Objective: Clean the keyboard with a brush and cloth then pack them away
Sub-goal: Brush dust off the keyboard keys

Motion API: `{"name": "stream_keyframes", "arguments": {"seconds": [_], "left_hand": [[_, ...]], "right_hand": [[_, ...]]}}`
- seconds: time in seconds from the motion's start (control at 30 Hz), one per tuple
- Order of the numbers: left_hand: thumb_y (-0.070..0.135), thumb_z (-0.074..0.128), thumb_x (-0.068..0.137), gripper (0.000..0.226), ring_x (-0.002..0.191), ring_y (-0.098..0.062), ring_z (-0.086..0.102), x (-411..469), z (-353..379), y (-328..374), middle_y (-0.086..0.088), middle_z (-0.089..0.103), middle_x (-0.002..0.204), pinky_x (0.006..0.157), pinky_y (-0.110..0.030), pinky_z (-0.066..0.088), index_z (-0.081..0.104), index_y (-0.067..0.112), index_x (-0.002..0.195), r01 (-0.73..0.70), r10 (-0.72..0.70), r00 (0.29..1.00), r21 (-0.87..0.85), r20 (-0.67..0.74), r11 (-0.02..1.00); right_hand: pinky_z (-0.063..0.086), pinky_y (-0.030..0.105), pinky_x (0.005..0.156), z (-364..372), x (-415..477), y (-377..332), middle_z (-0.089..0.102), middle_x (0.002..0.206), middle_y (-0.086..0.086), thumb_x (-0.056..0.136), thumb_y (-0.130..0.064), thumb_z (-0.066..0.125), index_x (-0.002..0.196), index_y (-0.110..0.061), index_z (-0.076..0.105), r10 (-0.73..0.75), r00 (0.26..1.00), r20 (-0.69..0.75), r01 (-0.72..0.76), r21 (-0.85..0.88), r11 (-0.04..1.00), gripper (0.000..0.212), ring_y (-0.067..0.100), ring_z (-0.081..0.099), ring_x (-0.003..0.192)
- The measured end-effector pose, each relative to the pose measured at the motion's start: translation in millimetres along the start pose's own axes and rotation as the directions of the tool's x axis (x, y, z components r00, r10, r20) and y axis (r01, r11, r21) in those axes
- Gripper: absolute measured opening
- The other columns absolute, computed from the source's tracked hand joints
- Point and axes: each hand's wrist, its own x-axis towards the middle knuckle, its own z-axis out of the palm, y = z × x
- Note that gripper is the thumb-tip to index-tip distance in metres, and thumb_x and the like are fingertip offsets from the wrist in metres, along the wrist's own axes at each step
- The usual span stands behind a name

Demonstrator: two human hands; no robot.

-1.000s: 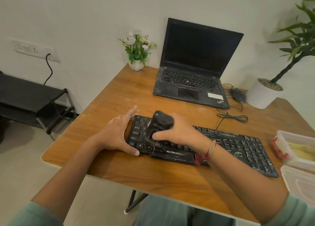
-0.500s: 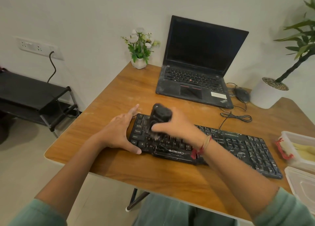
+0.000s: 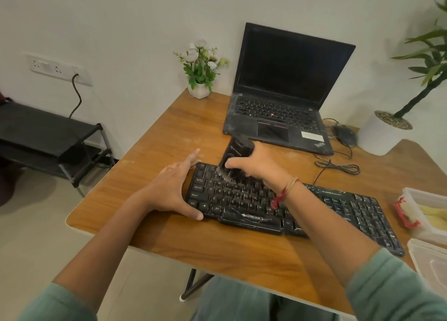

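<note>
one brush (image 3: 238, 148), one keyboard (image 3: 350, 207)

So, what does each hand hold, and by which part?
Right hand grips the brush round its lower body. Left hand only steadies the keyboard at its left end.

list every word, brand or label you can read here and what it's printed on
"ZEBRONICS": near edge of the keyboard, in white.
"ThinkPad": right corner of the laptop palm rest.
"Ctrl", "Shift", "Alt": keys at the keyboard's left end; most other key legends are too small.
Logo on the brush handle: too blurred to read.
White sticker on the laptop: print too small to read.
</note>
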Motion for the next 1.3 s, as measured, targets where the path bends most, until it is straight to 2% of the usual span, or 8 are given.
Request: {"name": "stream_keyframes", "arguments": {"seconds": [0.2,0.3,0.4,0.57,0.73,0.93,1.13,1.3], "left_hand": [[0.087,0.068,0.031,0.144,0.128,-0.009,0.03,-0.7,-2.3,2.0,0.025,0.026,0.138,0.113,-0.033,0.021,0.005,0.031,0.149,-0.05,0.05,0.999,-0.016,-0.016,0.999],[0.077,0.075,0.037,0.143,0.13,-0.01,0.029,-0.1,-1.2,0.9,0.018,0.027,0.147,0.113,-0.032,0.02,-0.002,0.034,0.149,-0.047,0.047,0.999,-0.019,-0.022,0.999],[0.074,0.078,0.038,0.148,0.136,-0.014,0.026,1.0,0.5,-2.0,0.007,0.024,0.152,0.111,-0.028,0.016,-0.012,0.036,0.149,-0.01,0.01,1.0,-0.015,-0.011,1.0],[0.088,0.068,0.032,0.135,0.124,-0.013,0.037,1.2,-0.3,-3.0,0.018,0.035,0.134,0.111,-0.04,0.028,0.019,0.031,0.144,-0.036,0.035,0.999,-0.026,-0.039,0.999],[0.075,0.078,0.039,0.148,0.136,-0.016,0.029,1.9,3.1,-5.9,0.004,0.027,0.152,0.112,-0.028,0.016,-0.015,0.036,0.148,-0.025,0.025,1.0,0.0,-0.019,1.0],[0.086,0.068,0.039,0.149,0.141,-0.019,0.024,3.5,4.0,-9.4,0.005,0.027,0.154,0.116,-0.036,0.016,-0.013,0.03,0.15,-0.053,0.053,0.999,0.019,-0.009,0.998],[0.081,0.068,0.046,0.14,0.135,-0.017,0.027,1.9,6.8,-9.1,0.002,0.029,0.151,0.112,-0.031,0.016,-0.012,0.032,0.15,-0.055,0.057,0.998,0.102,-0.017,0.993],[0.081,0.064,0.048,0.136,0.138,-0.018,0.025,2.8,7.3,-9.5,0.002,0.029,0.151,0.116,-0.04,0.016,-0.013,0.032,0.15,-0.082,0.083,0.997,0.105,-0.008,0.991]], "right_hand": [[0.037,0.022,0.048,45.0,-11.2,-8.7,0.055,0.063,-0.01,0.07,-0.029,0.073,0.066,-0.027,0.051,-0.352,0.931,0.095,0.365,-0.272,0.891,0.022,0.007,0.051,0.057],[0.056,0.037,0.061,36.7,4.2,-12.1,0.068,0.077,0.003,0.067,-0.027,0.076,0.08,-0.018,0.061,-0.187,0.979,0.084,0.189,-0.026,0.982,0.022,0.021,0.066,0.071],[0.045,0.024,0.05,31.8,12.1,-14.5,0.059,0.068,-0.006,0.071,-0.03,0.074,0.068,-0.023,0.053,-0.215,0.974,-0.071,0.198,-0.198,0.96,0.023,0.011,0.058,0.064],[0.038,0.024,0.048,53.9,-5.8,-15.9,0.056,0.062,-0.007,0.069,-0.027,0.074,0.069,-0.018,0.056,-0.298,0.95,0.09,0.308,-0.139,0.941,0.021,0.01,0.052,0.055],[0.046,0.028,0.053,25.8,0.9,1.7,0.059,0.066,-0.003,0.069,-0.03,0.073,0.07,-0.016,0.056,-0.203,0.978,-0.037,0.194,-0.181,0.964,0.022,0.015,0.058,0.061],[0.042,0.03,0.051,50.3,-29.0,-1.0,0.058,0.061,-0.001,0.068,-0.027,0.074,0.074,-0.011,0.06,-0.295,0.938,0.181,0.314,-0.085,0.946,0.022,0.015,0.053,0.054],[0.035,0.018,0.044,15.0,-32.0,12.9,0.052,0.056,-0.007,0.07,-0.031,0.072,0.062,-0.018,0.05,-0.187,0.98,-0.06,0.168,-0.239,0.956,0.027,0.009,0.049,0.051],[0.046,0.027,0.052,41.6,-62.2,18.9,0.06,0.06,-0.003,0.066,-0.03,0.075,0.065,-0.015,0.058,-0.268,0.96,0.085,0.273,-0.061,0.96,0.022,0.012,0.056,0.056]]}}
